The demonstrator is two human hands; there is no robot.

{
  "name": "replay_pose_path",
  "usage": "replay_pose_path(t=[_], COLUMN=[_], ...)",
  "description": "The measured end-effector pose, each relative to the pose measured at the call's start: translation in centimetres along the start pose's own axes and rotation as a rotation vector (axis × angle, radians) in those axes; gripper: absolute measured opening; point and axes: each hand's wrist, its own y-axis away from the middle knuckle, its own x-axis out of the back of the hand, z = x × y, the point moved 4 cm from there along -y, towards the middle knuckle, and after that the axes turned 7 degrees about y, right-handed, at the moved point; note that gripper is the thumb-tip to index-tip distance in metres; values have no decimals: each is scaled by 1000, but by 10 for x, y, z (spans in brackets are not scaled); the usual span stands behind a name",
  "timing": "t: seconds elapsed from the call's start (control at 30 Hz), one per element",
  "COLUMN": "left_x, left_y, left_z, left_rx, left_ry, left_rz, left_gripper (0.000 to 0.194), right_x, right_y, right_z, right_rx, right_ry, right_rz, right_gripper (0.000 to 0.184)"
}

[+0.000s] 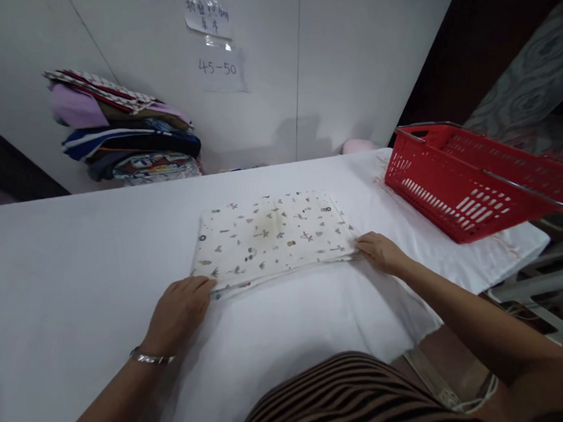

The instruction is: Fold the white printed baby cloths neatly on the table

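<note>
A folded cream cloth (272,236) printed with small grey shapes lies flat in the middle of the white table (71,266). My left hand (179,312), with a silver bracelet at the wrist, grips the cloth's near left corner, fingers curled onto its edge. My right hand (381,251) pinches the near right corner. Both hands rest on the tabletop at the cloth's front edge.
A red plastic basket (474,176) with a metal handle sits at the table's right end. A stack of folded coloured fabrics (126,129) leans against the white wall at the back left. Paper notes (211,21) are taped on the wall. A white plastic stool (551,294) stands lower right.
</note>
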Motion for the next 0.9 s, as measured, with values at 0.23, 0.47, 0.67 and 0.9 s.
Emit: replay_pose_path(t=[0.23, 0.47, 0.67, 0.9], left_x=[1, -1, 6, 1], left_y=[6, 15, 6, 22], left_z=[7, 9, 14, 43], left_rx=[44, 18, 58, 42], left_ry=[96, 85, 72, 69], left_rz=[40, 68, 48, 22], left_gripper=[31, 34, 37, 39], right_x=[-2, -17, -13, -28], right_y=[13, 19, 14, 39], right_z=[-5, 1, 14, 40], right_rx=[48, 30, 62, 44], right_ry=[-57, -44, -47, -125], right_rz=[34, 170, 233, 276], right_gripper=[33, 38, 37, 56])
